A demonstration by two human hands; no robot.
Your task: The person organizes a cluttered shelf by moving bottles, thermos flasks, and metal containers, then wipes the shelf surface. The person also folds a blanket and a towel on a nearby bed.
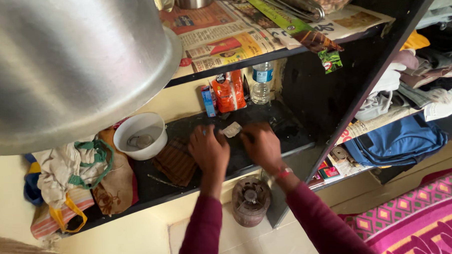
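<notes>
Both my hands reach onto a black shelf. My left hand and my right hand lie knuckles up, side by side, with a small pale packet between their fingertips. The fingers of both touch or pinch the packet, but the grip is partly hidden. Just left of my left hand lies a brown folded cloth. Maroon sleeves cover both arms, and a red band sits on my right wrist.
A white bowl stands on the shelf's left, beside cloth bags. An orange packet, blue box and plastic bottle stand behind. A large steel pot looms at top left. A small stove sits on the floor below.
</notes>
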